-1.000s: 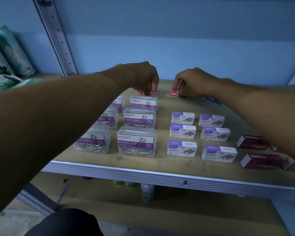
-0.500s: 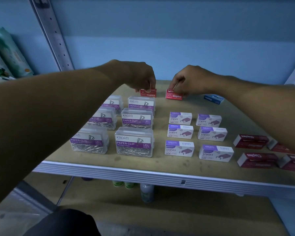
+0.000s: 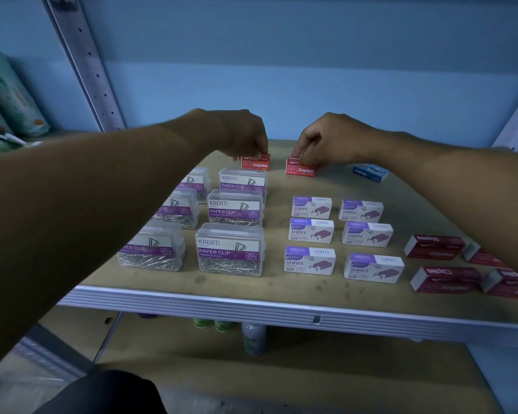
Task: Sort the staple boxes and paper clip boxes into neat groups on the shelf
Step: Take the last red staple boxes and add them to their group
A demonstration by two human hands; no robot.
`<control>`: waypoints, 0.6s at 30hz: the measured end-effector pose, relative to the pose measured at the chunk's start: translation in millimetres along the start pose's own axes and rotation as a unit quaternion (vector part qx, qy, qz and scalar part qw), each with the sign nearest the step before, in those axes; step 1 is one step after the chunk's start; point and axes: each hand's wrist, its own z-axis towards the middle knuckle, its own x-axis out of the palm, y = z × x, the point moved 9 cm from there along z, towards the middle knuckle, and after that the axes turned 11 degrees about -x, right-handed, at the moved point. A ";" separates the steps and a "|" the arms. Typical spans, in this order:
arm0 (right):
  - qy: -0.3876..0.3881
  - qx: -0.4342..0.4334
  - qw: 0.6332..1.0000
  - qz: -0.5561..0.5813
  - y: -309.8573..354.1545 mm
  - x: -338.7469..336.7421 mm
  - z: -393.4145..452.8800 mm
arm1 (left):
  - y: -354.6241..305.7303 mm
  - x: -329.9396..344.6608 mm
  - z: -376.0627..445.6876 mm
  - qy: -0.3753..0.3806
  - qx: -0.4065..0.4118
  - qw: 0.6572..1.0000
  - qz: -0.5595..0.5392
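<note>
1. The left hand (image 3: 240,135) is pinching a small red staples box (image 3: 255,162) from above, holding it upright at the back of the shelf (image 3: 281,297), just behind the clear paper clip boxes (image 3: 230,249).
2. The right hand (image 3: 329,141) is pinching a second red staples box (image 3: 301,167), standing near the first.
3. Six white-and-purple staples boxes (image 3: 311,231) are lying in two columns right of the paper clip boxes.
4. Dark red staples boxes (image 3: 435,247) are lying at far right, and a blue box (image 3: 370,172) is sitting behind the right wrist.
</note>
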 end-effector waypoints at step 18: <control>-0.071 0.005 0.997 -0.028 0.4 -52.0 -61.5 | -57.5 -40.6 -15.4 -0.072 0.023 0.997 -0.016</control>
